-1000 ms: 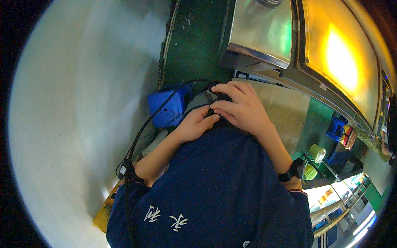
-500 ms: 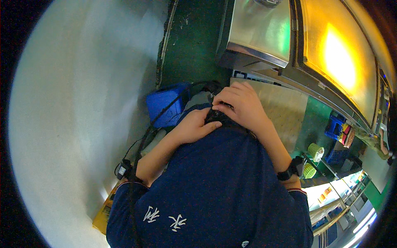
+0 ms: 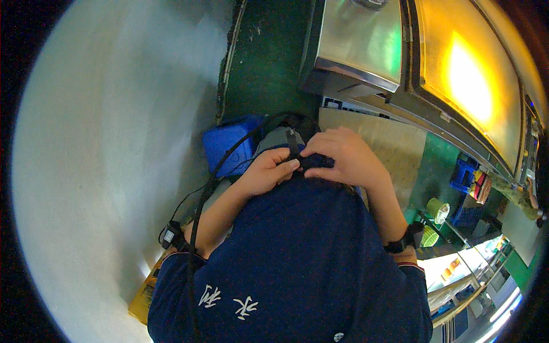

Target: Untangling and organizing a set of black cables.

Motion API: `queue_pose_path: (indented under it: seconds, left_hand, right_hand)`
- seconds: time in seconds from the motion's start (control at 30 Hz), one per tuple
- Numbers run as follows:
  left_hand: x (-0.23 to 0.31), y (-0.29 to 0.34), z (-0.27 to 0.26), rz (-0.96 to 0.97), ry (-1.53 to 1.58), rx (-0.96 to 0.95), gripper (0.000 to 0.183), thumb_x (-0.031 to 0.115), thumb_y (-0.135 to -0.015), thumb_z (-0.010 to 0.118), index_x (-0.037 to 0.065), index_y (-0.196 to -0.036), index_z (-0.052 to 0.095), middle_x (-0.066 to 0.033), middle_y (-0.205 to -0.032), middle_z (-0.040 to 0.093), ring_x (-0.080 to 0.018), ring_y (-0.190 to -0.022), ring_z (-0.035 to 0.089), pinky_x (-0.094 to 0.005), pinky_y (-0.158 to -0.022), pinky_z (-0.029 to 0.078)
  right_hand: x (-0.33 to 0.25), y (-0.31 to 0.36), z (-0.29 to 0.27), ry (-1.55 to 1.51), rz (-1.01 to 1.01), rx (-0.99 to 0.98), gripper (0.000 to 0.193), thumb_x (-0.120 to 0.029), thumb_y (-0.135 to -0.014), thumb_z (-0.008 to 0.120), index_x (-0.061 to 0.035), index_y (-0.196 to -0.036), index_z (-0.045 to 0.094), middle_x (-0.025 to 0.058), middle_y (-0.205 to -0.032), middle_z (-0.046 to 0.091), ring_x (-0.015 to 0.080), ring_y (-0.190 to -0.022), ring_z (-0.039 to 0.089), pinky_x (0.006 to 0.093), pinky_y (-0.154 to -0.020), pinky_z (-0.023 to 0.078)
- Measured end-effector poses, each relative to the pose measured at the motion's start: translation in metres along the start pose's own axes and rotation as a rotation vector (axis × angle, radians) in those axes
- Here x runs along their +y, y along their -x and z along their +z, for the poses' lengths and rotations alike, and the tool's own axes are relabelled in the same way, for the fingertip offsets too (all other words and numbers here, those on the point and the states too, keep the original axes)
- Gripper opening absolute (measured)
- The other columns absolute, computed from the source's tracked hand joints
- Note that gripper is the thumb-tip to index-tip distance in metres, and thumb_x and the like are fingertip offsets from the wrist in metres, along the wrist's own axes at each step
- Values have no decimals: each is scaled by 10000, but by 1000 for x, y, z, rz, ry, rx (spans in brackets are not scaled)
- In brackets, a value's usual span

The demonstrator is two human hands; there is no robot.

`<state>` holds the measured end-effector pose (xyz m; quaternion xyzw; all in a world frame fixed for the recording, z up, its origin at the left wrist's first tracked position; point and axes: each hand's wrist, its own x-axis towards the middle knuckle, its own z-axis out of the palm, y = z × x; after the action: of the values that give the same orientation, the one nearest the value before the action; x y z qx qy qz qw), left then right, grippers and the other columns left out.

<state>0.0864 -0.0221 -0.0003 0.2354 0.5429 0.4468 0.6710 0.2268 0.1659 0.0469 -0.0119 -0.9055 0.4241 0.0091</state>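
Observation:
My left hand (image 3: 267, 173) is at the waist of my dark blue shirt (image 3: 286, 246), thumb and fingers pinched on a black strap (image 3: 293, 141). One flat end of the strap sticks up past the fingertips, over grey cloth (image 3: 277, 141). Facing it is my right hand (image 3: 347, 155), its thumb and curved fingers apart around a dark patch at the waist. Its fingertips are close to the strap; whether they touch it I cannot tell. A black cable (image 3: 197, 220) runs up along my left arm and arches toward the waist.
A blue bin (image 3: 229, 147) stands beyond my left forearm, beside a pale wall-like surface (image 3: 114, 143). Ahead on the right is a metal machine (image 3: 360, 43) with a brightly lit yellow panel (image 3: 457, 68). Under it lies a beige board (image 3: 394, 148) on green floor. Green baskets (image 3: 437, 210) stand farther right.
My hands have drawn slightly apart. The right hand has shifted right and its fingers have opened out. The strap end now shows upright between the hands, and the cable has swung right.

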Motion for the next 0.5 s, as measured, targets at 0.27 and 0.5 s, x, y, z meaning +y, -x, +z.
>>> queue_pose_path:
  seconds: [0.27,0.5]
  left_hand:
    - [2,1,4,-10,-44,27,270,258,-998,524,90,-788,515,33,-623,473,-46,-536,411,-235,-476,322]
    - [-2,-1,5,-44,19,90,281,284,-1004,497,83,-809,519,32,-617,463,-59,-528,401,-236,-476,301]
  right_hand:
    - [11,10,18,-11,-13,-2,170,-240,-780,719,-157,-908,645,48,-907,631,266,-901,618,386,-768,452]
    - [-9,8,21,80,77,136,236,-281,-787,722,-135,-946,627,38,-911,640,255,-871,619,384,-774,460]
